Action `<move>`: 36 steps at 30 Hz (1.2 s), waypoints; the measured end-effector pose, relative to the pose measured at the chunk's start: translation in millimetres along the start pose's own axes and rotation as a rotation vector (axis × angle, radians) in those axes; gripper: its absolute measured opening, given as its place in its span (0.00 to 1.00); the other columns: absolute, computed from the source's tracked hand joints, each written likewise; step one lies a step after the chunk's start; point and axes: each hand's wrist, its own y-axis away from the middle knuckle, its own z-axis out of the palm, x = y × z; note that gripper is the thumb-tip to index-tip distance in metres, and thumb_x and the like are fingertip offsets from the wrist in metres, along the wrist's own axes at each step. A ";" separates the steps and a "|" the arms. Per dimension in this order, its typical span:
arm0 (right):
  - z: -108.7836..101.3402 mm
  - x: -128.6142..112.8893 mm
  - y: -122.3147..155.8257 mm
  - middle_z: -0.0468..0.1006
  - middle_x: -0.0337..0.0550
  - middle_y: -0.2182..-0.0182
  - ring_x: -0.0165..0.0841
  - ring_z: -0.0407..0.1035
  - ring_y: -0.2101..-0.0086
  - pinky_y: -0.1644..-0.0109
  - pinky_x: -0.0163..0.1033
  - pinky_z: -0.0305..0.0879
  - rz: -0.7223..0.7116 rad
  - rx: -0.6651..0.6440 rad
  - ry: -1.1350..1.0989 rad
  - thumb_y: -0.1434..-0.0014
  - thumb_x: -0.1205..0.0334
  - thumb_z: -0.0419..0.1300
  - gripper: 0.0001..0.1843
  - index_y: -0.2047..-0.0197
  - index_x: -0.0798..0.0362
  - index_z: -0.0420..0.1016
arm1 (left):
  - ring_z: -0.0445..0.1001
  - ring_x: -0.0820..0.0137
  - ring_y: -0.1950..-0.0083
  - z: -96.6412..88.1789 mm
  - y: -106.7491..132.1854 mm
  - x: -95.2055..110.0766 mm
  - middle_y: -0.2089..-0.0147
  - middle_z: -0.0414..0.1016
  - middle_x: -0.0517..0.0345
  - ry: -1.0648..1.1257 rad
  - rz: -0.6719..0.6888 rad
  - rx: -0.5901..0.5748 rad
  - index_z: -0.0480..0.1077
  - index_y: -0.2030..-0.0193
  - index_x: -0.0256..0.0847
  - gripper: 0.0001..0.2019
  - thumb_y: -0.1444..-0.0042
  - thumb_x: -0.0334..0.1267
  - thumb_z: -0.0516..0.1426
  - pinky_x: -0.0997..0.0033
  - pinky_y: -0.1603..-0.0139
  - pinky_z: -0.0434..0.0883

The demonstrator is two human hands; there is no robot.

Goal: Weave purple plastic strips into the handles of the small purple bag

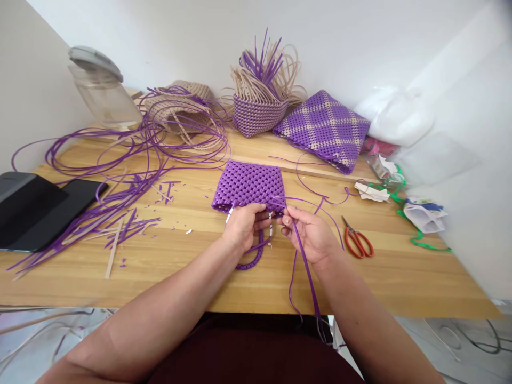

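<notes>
A small purple woven bag [248,184] lies on the table in front of me, its rim toward me and a braided purple handle [256,261] hanging from that edge. My left hand [244,224] grips the bag's near rim, thumb on top and fingers beneath. Close beside it, my right hand [310,232] pinches purple plastic strips [306,266] at the bag's right corner. These strips trail down over the table's front edge. Small white pieces [271,221] show at the rim. Part of the handle is hidden behind my left hand.
Red-handled scissors [359,242] lie right of my hands. Strip offcuts [132,229] and a dark phone or tablet in a case [44,210] are at left. Behind stand a plastic jar [106,96], coiled strips [148,133], a half-woven basket [258,114] and a checked purple bag [324,128].
</notes>
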 end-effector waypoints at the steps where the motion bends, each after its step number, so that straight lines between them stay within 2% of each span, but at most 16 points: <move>1: -0.1 0.4 0.4 0.67 0.36 0.78 0.33 0.68 0.68 0.67 0.35 0.61 -0.006 0.001 0.016 0.55 0.52 0.70 0.14 0.71 0.51 0.72 | 0.76 0.71 0.74 -0.3 0.1 -0.2 0.71 0.78 0.50 0.005 0.005 -0.001 0.73 0.75 0.33 0.06 0.49 0.25 0.58 0.75 0.74 0.74; 10: 4.9 -7.9 2.9 0.67 0.35 0.77 0.31 0.66 0.70 0.67 0.34 0.61 0.041 -0.002 -0.065 0.55 0.55 0.69 0.14 0.71 0.51 0.71 | 0.75 0.72 0.73 1.3 1.3 -3.5 0.72 0.77 0.52 0.041 0.027 -0.013 0.73 0.75 0.32 0.06 0.49 0.24 0.59 0.73 0.71 0.76; 12: 9.1 -5.7 5.7 0.67 0.35 0.77 0.30 0.65 0.71 0.67 0.34 0.60 0.007 -0.012 -0.042 0.55 0.55 0.70 0.13 0.71 0.52 0.72 | 0.75 0.72 0.73 2.0 1.4 -4.4 0.72 0.76 0.53 0.069 0.034 -0.026 0.73 0.75 0.32 0.06 0.49 0.24 0.59 0.71 0.68 0.77; 18: 16.8 18.9 14.6 0.70 0.36 0.77 0.29 0.63 0.73 0.64 0.36 0.59 -0.219 -0.006 0.181 0.49 0.55 0.67 0.11 0.73 0.52 0.72 | 0.74 0.71 0.72 1.6 -0.8 -8.6 0.72 0.75 0.53 0.142 0.072 -0.050 0.71 0.76 0.32 0.06 0.50 0.22 0.59 0.66 0.63 0.78; 22: 17.1 28.5 17.2 0.70 0.36 0.77 0.29 0.62 0.74 0.65 0.36 0.58 -0.230 0.048 0.265 0.48 0.55 0.65 0.11 0.74 0.52 0.69 | 0.75 0.71 0.71 1.8 -1.4 -9.6 0.71 0.75 0.53 0.172 0.079 -0.046 0.71 0.76 0.32 0.07 0.51 0.21 0.58 0.64 0.60 0.79; 29: 16.0 29.9 18.9 0.71 0.35 0.79 0.29 0.61 0.76 0.69 0.36 0.57 -0.246 0.045 0.360 0.45 0.53 0.63 0.13 0.74 0.51 0.67 | 0.75 0.71 0.72 1.3 0.5 -7.5 0.72 0.75 0.53 0.129 0.073 -0.049 0.72 0.75 0.32 0.06 0.51 0.22 0.59 0.70 0.68 0.77; 36: 12.1 32.4 16.6 0.71 0.35 0.79 0.28 0.62 0.76 0.68 0.36 0.57 -0.237 0.032 0.321 0.44 0.54 0.63 0.13 0.73 0.52 0.68 | 0.74 0.73 0.74 -2.6 -1.1 -7.4 0.71 0.76 0.53 0.012 0.061 -0.032 0.74 0.73 0.32 0.03 0.50 0.25 0.62 0.77 0.77 0.72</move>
